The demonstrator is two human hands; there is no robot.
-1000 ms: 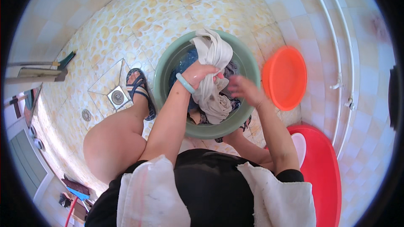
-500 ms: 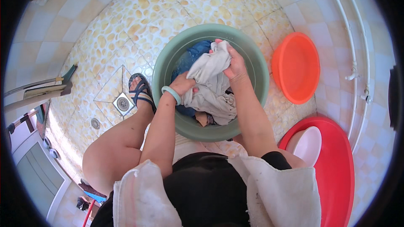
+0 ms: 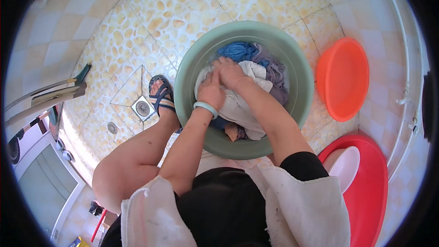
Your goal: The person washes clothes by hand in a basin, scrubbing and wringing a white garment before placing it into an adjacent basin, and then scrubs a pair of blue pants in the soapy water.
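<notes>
Cloth (image 3: 241, 110), off-white and crumpled, lies beneath our left hand (image 3: 211, 93) and right hand (image 3: 230, 73), inside a round grey-green plastic tub (image 3: 182, 80). We press both together; whether they pinch, we cannot tell. Crumpled blue fabric (image 3: 238, 51): just beyond.

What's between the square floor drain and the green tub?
In the head view, a sandalled left foot lies between the drain and tub.

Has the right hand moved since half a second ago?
Yes. Judged against the floor drain, the right hand has moved left, toward the drain's side, and is now close beside the left hand.
</notes>
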